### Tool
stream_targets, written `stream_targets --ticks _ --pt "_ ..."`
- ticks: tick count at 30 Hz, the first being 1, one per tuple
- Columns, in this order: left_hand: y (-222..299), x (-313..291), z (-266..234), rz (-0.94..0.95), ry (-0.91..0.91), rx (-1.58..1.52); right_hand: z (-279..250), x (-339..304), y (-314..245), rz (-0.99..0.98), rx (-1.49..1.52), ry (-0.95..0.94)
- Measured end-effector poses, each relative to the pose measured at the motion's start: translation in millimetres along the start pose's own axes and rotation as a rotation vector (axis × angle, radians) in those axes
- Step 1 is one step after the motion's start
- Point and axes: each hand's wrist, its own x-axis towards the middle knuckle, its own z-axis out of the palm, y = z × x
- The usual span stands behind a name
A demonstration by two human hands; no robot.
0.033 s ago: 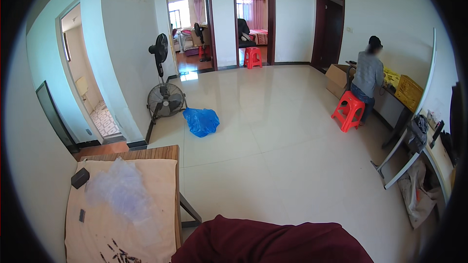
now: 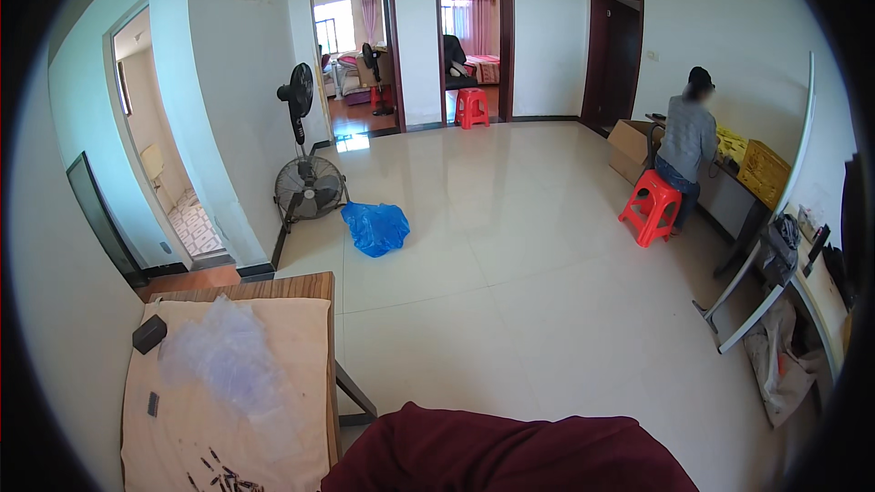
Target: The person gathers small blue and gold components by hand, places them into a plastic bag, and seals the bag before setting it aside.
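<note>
Neither of my hands shows in the head view. Dark red cloth (image 2: 510, 456), seemingly my clothing, fills the bottom middle. To its left stands a wooden table (image 2: 321, 286) covered with a peach cloth (image 2: 173, 442). Crumpled clear plastic bags (image 2: 223, 346) lie on the cloth. A black block-shaped object (image 2: 149, 334) sits at the table's left edge, with a small dark grey flat piece (image 2: 153, 404) nearer to me. Several small dark slender pieces (image 2: 228, 476) are scattered at the near edge; their kind is too small to tell.
A blue plastic bag (image 2: 375, 229) lies on the tiled floor near two black fans (image 2: 310, 189). At right, a person (image 2: 688, 137) sits on a red stool (image 2: 651, 208) at a bench with yellow trays (image 2: 764, 173). Another red stool (image 2: 472, 107) stands by a far doorway.
</note>
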Motion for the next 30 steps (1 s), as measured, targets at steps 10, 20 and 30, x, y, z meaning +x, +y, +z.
stream_targets --ticks 10,20,30 --pt "7 5 6 -0.082 -0.032 -0.012 1 -7 -2 0.033 0.03 -0.015" --pt "-10 2 -2 0.071 -0.14 -0.052 8 1 7 0.059 0.131 -0.13" --pt "2 0 2 0.091 -0.063 -0.026 -2 0 -7 -0.024 0.039 -0.117"
